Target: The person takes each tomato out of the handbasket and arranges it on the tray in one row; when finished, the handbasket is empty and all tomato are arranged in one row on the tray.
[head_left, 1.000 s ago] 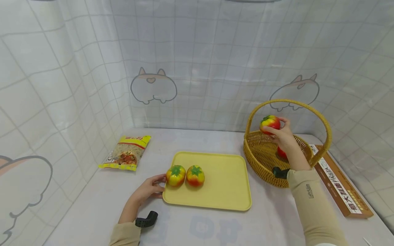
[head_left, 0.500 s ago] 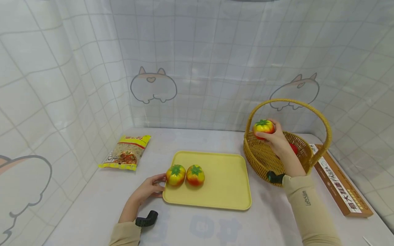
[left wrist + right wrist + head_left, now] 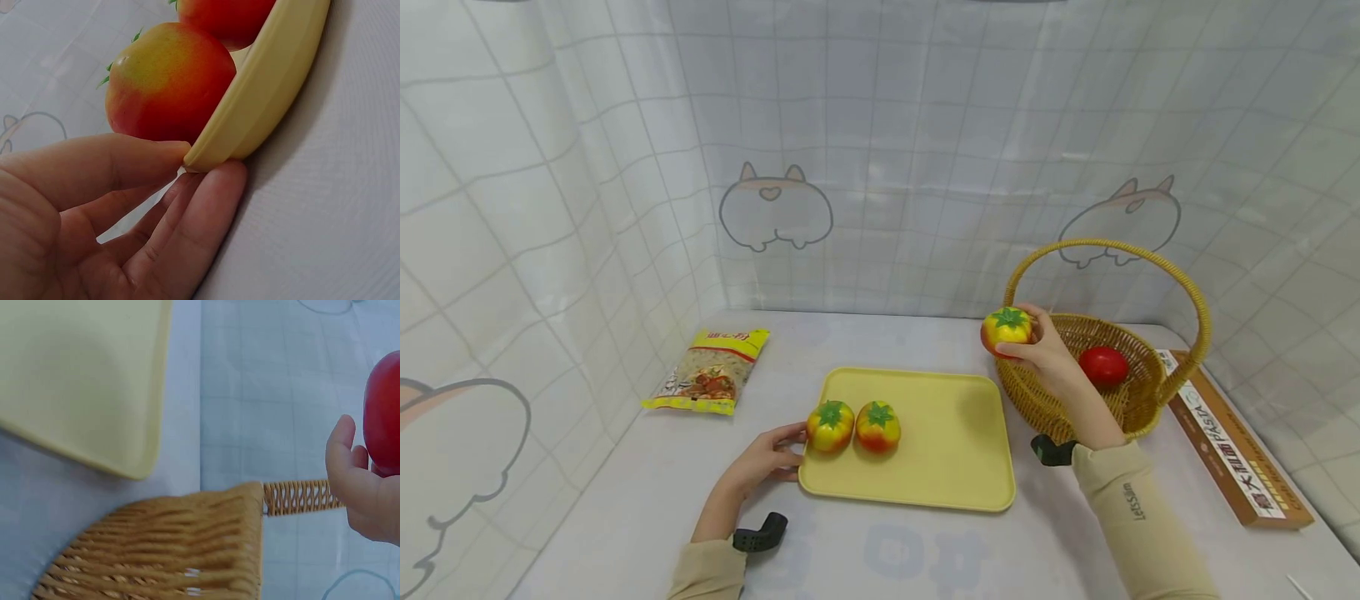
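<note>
My right hand [image 3: 1048, 350] holds a red-and-yellow tomato [image 3: 1006, 327] with a green leafy top, raised at the left rim of a wicker basket [image 3: 1024, 393]. In the right wrist view, that tomato's red side [image 3: 384, 415] appears at the right edge, with fingers curled against it. My left hand [image 3: 760, 461] pinches the left edge of a yellow tray [image 3: 940, 442]; the left wrist view has the thumb on the rim [image 3: 215, 134] and other fingers below. Two similar tomatoes, one at the left [image 3: 830, 427] and one beside it [image 3: 877, 427], sit on the tray.
A red round item [image 3: 1103, 367] lies inside the basket, whose tall handle [image 3: 1187, 292] arches overhead. Right of the basket is a long brown pasta box [image 3: 1232, 442]. A yellow-edged food bag [image 3: 711, 371] lies at the back left. A tile-patterned sheet [image 3: 880, 150] stands behind.
My right hand has moved left and slightly down with the tomato, from over the basket to its left rim. The red item in the basket is uncovered. My left hand stays put.
</note>
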A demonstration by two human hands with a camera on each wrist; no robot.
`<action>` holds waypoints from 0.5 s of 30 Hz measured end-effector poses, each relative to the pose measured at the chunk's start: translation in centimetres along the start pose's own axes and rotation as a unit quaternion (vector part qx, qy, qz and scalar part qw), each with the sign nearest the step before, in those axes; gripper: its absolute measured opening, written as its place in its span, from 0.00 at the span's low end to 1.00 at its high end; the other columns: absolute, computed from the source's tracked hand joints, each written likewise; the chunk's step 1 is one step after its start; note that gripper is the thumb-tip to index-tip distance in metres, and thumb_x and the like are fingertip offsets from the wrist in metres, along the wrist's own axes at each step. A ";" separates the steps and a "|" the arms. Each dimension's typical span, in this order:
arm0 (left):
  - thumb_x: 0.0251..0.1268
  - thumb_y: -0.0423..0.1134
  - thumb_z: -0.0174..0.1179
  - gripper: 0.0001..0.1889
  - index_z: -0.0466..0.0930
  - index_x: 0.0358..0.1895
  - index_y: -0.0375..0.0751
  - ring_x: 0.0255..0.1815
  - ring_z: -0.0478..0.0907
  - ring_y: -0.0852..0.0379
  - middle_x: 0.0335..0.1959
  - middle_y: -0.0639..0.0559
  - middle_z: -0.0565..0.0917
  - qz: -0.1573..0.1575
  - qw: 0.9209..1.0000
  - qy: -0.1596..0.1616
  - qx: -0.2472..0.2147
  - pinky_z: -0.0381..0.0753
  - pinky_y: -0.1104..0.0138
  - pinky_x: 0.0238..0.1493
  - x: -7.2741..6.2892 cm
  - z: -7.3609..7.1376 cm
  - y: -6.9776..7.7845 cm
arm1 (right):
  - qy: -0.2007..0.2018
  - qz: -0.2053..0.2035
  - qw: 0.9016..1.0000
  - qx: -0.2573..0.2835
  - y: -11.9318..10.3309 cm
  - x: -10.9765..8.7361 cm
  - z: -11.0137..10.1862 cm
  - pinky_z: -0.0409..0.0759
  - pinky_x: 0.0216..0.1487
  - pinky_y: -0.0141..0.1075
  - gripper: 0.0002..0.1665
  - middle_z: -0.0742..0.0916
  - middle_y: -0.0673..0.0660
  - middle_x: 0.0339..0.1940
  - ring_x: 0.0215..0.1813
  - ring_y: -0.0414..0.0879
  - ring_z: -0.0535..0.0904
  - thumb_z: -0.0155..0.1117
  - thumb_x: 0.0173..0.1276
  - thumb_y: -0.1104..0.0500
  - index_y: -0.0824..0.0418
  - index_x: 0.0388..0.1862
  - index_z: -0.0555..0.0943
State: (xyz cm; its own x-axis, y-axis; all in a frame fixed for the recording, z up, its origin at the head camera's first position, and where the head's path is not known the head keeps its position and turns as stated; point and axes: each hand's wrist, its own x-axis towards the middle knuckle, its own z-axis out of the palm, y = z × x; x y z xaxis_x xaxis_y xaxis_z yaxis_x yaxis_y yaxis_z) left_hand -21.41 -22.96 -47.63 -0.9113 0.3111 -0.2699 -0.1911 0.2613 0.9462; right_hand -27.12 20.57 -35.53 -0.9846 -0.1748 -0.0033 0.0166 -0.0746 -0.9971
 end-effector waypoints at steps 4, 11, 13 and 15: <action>0.56 0.30 0.59 0.36 0.54 0.68 0.27 0.35 0.76 0.56 0.61 0.30 0.64 -0.001 1.000 0.001 0.002 0.83 0.60 0.39 -0.1 0.1 0.1 | -0.026 -0.015 1.000 0.001 0.7 0.0 0.7 0.79 0.46 0.29 0.44 0.62 0.54 0.58 0.51 0.45 0.69 0.60 0.59 0.72 0.56 0.68 0.49; 0.56 0.30 0.59 0.36 0.54 0.68 0.28 0.34 0.76 0.56 0.61 0.31 0.65 -0.002 1.000 0.003 0.003 0.83 0.60 0.39 -0.1 0.1 0.2 | -0.071 -0.015 0.997 -0.021 2.4 -0.1 2.6 0.78 0.47 0.30 0.48 0.59 0.60 0.65 0.54 0.47 0.69 0.63 0.55 0.73 0.58 0.69 0.50; 0.56 0.30 0.59 0.36 0.55 0.68 0.28 0.33 0.75 0.56 0.61 0.31 0.65 -0.003 1.000 0.003 0.003 0.83 0.60 0.38 -0.1 0.1 0.2 | -0.077 -0.002 0.997 -0.026 2.9 -0.2 3.3 0.78 0.47 0.31 0.49 0.59 0.62 0.66 0.56 0.49 0.68 0.64 0.53 0.73 0.60 0.69 0.50; 0.56 0.30 0.59 0.36 0.55 0.68 0.28 0.33 0.75 0.56 0.61 0.31 0.65 -0.003 1.000 0.003 0.005 0.83 0.60 0.38 -0.1 0.1 0.2 | -0.081 0.008 0.996 -0.031 3.4 -0.3 3.8 0.78 0.48 0.31 0.49 0.59 0.64 0.66 0.56 0.50 0.68 0.65 0.52 0.73 0.61 0.69 0.50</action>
State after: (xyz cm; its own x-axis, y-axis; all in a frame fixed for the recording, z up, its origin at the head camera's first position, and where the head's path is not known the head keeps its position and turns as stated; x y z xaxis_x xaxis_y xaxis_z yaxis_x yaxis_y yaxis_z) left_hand -21.33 -22.85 -47.45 -0.9126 0.3033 -0.2742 -0.1930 0.2717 0.9428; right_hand -26.12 16.62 -38.62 -0.9435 -0.3312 -0.0119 0.0164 -0.0107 -0.9998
